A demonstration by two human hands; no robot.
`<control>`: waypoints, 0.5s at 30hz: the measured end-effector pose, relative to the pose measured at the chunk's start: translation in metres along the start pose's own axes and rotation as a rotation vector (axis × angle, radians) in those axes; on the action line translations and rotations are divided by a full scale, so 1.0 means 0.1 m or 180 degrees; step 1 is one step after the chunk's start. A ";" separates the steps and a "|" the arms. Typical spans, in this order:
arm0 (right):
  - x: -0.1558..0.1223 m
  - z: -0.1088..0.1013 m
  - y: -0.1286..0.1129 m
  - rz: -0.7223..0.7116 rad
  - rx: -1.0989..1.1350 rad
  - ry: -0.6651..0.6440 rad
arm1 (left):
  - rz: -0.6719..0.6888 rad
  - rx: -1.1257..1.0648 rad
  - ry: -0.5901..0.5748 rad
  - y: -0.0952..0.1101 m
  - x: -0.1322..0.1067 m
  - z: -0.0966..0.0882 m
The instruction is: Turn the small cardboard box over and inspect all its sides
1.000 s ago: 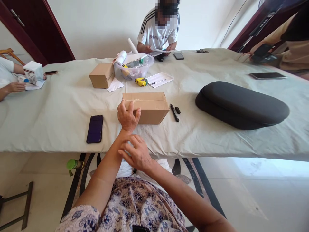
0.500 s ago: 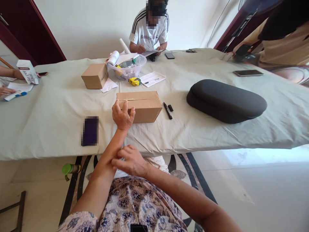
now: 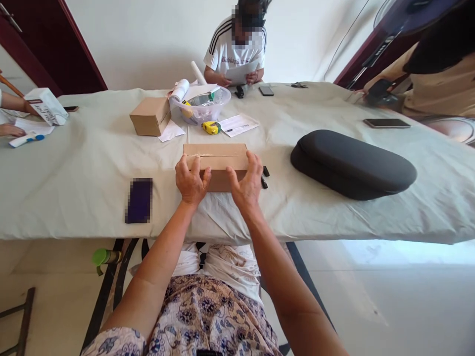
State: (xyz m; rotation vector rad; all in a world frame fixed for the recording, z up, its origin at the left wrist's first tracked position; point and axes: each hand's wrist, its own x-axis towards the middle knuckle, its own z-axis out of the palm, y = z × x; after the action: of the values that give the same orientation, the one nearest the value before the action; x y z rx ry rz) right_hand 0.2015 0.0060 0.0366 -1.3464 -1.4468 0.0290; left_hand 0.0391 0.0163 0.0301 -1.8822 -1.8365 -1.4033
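Observation:
A closed brown cardboard box lies on the cloth-covered table in front of me. My left hand is bent round its left end, fingers over the top edge and thumb at the near side. On the right end, my right hand takes the same hold, fingertips on the top edge and thumb in front. A black marker is partly hidden behind my right hand, with its cap beside it. To the left lies a dark purple, blurred-out flat thing.
Behind the box are a smaller carton, a filled plastic basket, a yellow tape measure and papers. A large dark case lies right. A co-worker holds paper opposite; others are at both sides. A green-lidded bottle is below.
My right hand has left my left forearm and moved forward to the box's right end. My left hand stays at the left end. At far left, the white carton has tilted.

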 end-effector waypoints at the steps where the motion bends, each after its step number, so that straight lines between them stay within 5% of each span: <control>1: -0.02 0.08 -0.03 0.0051 -0.0053 0.0005 | 0.0009 -0.0004 -0.0005 0.00 0.00 0.00; 6: -0.08 0.25 -0.05 0.0235 -0.0191 0.0137 | 0.0031 0.0052 -0.0033 0.01 0.01 0.02; 15: -0.07 0.11 0.26 0.0156 0.0702 0.0227 | 0.0154 0.0190 0.0049 0.00 0.02 0.04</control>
State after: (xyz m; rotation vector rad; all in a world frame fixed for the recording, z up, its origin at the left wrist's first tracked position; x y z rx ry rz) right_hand 0.2099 0.0166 0.0115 -1.1900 -1.3102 0.1662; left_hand 0.0402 0.0201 0.0289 -1.8687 -1.7929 -1.3289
